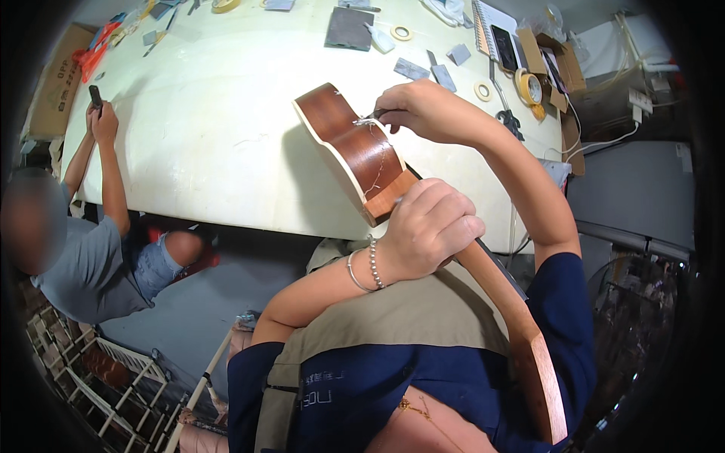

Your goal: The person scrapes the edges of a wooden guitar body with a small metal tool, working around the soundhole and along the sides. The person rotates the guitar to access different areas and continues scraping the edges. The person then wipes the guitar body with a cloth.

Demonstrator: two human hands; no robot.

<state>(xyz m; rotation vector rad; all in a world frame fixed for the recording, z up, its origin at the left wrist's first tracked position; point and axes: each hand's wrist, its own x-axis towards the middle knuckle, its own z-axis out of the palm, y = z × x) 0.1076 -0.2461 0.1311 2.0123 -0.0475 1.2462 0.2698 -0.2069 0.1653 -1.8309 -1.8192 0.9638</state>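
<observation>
A ukulele (370, 151) with a glossy brown body and pale edge binding lies on its side, its body over the table and its bare wooden neck running back past my right shoulder. My left hand (434, 226) is closed around the neck where it joins the body. At the far edge of the body, my right hand (411, 109) pinches a small dark tool, mostly hidden by the fingers. Curled pale shavings (368, 121) gather at its tip, and a thin strand trails down the brown side.
On the pale table (211, 143) lie a dark square pad (350, 29), a small white bottle (380, 38), tape rolls (529, 87), scissors (510, 121) and a phone (504, 47). A cardboard box stands at right. Another person (98, 249) sits at left, holding a dark object.
</observation>
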